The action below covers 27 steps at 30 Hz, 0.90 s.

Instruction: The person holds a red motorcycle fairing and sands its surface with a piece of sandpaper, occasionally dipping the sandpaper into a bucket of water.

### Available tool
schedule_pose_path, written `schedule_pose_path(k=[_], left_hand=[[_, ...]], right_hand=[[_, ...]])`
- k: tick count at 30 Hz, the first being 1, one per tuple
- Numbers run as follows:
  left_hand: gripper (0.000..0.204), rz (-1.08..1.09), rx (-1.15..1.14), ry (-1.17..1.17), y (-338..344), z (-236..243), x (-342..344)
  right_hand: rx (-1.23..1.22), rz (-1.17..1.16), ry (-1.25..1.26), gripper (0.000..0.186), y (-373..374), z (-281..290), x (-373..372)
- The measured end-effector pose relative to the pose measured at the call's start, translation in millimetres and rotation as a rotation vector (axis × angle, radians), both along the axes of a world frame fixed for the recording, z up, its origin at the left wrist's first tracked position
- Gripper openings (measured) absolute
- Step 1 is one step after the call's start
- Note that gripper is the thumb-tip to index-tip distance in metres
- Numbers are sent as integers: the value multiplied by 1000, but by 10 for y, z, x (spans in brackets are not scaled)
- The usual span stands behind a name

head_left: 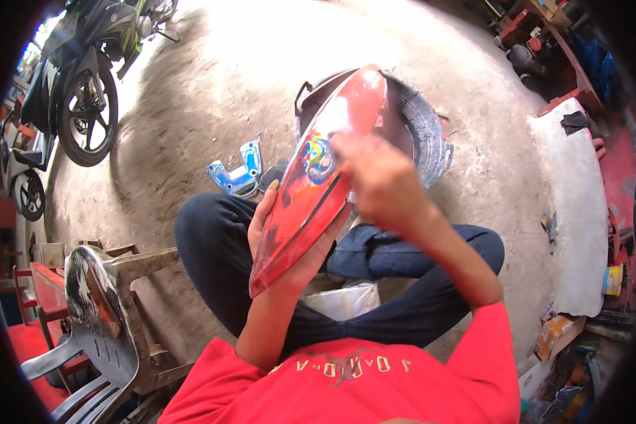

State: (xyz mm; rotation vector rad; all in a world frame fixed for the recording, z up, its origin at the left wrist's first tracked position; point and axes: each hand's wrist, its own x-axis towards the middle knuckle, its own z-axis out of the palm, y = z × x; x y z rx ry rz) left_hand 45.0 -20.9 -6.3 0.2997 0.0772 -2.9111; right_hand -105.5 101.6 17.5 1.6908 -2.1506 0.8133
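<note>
My left hand is wrapped round the lower end of a glossy red body panel, cradling it from below with the thumb over its left edge. The long, pointed panel is held tilted above my lap, its far tip over a dark round tub. A worn patch on it shows rings of yellow, blue and white paint. Right at that patch is my right hand, fingers closed and blurred by motion. Whatever lies under its fingertips is hidden.
A blue-and-white part lies on the concrete floor, left of the tub. Motorcycles stand at upper left. A worn grey plastic chair is at lower left. A whitish slab runs along the right, and a white package sits between my legs.
</note>
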Motion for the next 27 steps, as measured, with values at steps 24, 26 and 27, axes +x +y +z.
schedule_pose_path(k=[24, 26, 27], left_hand=[[56, -21, 148, 93, -40, 52, 39], [57, -39, 63, 11, -45, 51, 32], [57, -18, 75, -31, -48, 55, 34]], right_hand=[[-3, 60, -19, 31, 47, -26, -147], [-25, -1, 70, 29, 52, -61, -255], [-26, -14, 55, 30, 48, -53, -236]])
